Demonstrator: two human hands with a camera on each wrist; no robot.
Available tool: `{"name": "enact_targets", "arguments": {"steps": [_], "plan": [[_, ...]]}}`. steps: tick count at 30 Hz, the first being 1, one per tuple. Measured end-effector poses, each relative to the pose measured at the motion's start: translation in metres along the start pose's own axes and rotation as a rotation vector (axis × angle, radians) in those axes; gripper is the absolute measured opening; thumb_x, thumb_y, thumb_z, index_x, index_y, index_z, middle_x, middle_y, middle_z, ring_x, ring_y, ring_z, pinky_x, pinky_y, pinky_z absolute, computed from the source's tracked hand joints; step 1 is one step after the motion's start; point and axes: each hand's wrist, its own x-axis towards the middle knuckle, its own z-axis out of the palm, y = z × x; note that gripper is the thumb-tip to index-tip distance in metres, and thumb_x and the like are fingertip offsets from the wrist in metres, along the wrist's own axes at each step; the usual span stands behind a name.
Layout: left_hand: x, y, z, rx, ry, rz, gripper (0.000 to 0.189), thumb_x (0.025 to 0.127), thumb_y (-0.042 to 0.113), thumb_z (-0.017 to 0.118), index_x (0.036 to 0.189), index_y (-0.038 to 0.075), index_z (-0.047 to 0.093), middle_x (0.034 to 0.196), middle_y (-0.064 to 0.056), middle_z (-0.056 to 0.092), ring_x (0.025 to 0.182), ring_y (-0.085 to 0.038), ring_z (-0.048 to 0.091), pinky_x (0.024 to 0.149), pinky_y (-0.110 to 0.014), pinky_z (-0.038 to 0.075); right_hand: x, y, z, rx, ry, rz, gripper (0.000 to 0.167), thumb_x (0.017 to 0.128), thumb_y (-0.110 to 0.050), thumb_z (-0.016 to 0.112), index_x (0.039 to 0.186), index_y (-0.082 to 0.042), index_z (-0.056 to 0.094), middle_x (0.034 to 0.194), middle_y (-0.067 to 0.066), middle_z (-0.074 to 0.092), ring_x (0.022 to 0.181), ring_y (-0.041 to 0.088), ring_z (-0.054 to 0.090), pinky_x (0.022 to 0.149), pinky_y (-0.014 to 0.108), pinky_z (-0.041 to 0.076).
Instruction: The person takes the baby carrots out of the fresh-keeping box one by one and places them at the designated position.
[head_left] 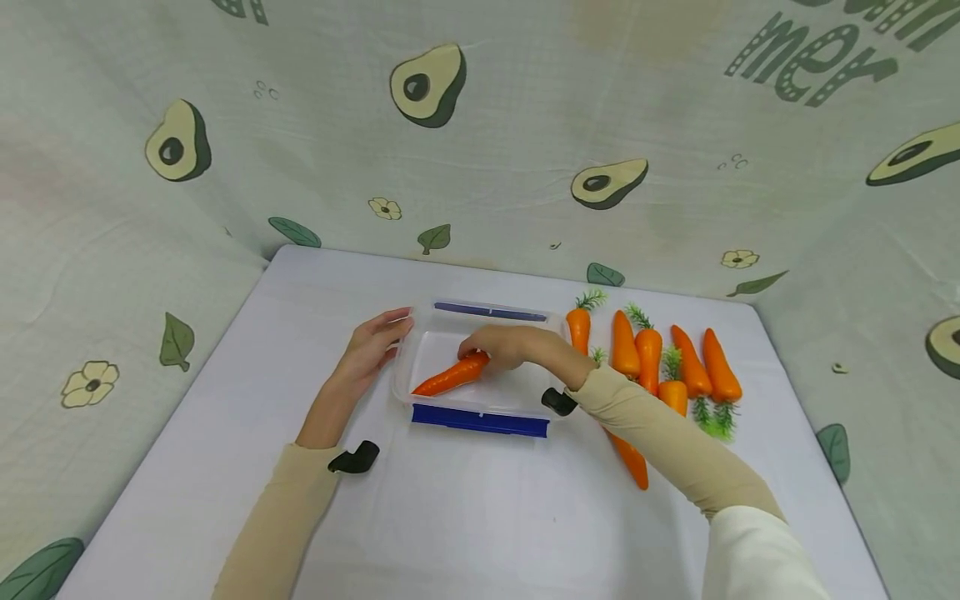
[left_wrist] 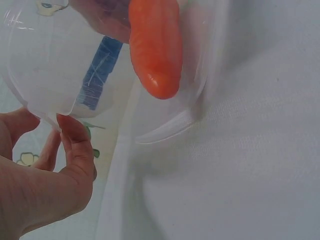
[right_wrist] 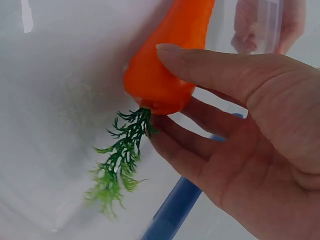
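A clear plastic food container (head_left: 402,382) with blue clip flaps (head_left: 480,420) lies on the table. Its left rim is pinched between the thumb and fingers of my left hand (head_left: 371,346), also seen at the rim in the left wrist view. Inside the container's outline, my right hand (head_left: 501,345) grips an orange toy carrot (head_left: 448,377) near its thick end. In the right wrist view the thumb lies on top of the carrot (right_wrist: 167,65), with fingers beneath it. Its green leafy top (right_wrist: 122,155) hangs out past the fingertips. The carrot's tip points left, toward my left hand.
Several more toy carrots (head_left: 622,346) with green tops lie to the right of the container, partly behind my right forearm. One carrot (head_left: 628,458) points toward the front. A cloth wall (head_left: 510,233) printed with avocados stands behind the table.
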Motion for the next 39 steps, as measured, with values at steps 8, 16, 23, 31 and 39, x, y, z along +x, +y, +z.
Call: {"name": "enact_targets", "arguments": {"steps": [8,16,23,31,39], "plan": [[0.0,0.0,0.004,-0.007,-0.004,-0.004,0.056,0.103,0.03,0.064,0.153,0.009,0.049,0.149,-0.014,0.05,0.131,-0.031,0.046,0.112,-0.041,0.038,-0.008,0.002,0.001,0.007,0.035,0.002,0.037,0.098,-0.004,0.068,0.134,-0.008,0.064,0.125,0.007,0.063,0.112,0.025,0.053,0.106,0.039,0.044],[0.002,0.001,0.002,-0.002,-0.001,-0.012,0.056,0.103,0.03,0.066,0.153,0.011,0.049,0.147,-0.014,0.052,0.129,-0.028,0.047,0.103,-0.033,0.04,-0.024,0.005,-0.001,0.004,0.112,-0.031,0.037,0.096,-0.009,0.074,0.132,-0.003,0.065,0.126,0.01,0.065,0.111,0.025,0.055,0.105,0.039,0.045],[0.003,0.002,0.001,0.01,0.014,-0.022,0.056,0.103,0.029,0.065,0.154,0.012,0.049,0.145,-0.012,0.053,0.128,-0.027,0.048,0.103,-0.033,0.039,-0.041,0.013,-0.001,0.001,0.207,-0.106,0.036,0.093,-0.009,0.077,0.126,0.001,0.067,0.118,0.011,0.068,0.101,0.024,0.058,0.095,0.037,0.049],[0.002,0.002,0.001,0.009,-0.004,-0.01,0.058,0.102,0.031,0.067,0.153,0.011,0.049,0.146,-0.013,0.052,0.126,-0.024,0.049,0.102,-0.032,0.041,-0.064,0.018,0.0,0.013,0.315,-0.128,0.04,0.091,-0.014,0.08,0.126,0.001,0.068,0.119,0.012,0.069,0.099,0.023,0.061,0.092,0.038,0.053],[-0.002,0.003,0.0,0.025,0.014,-0.026,0.058,0.101,0.033,0.068,0.153,0.015,0.051,0.131,0.001,0.058,0.122,-0.02,0.048,0.097,-0.03,0.039,-0.087,0.013,-0.006,0.075,0.378,-0.109,0.043,0.091,-0.015,0.081,0.128,0.001,0.068,0.114,0.011,0.069,0.099,0.023,0.063,0.092,0.041,0.056]]}}
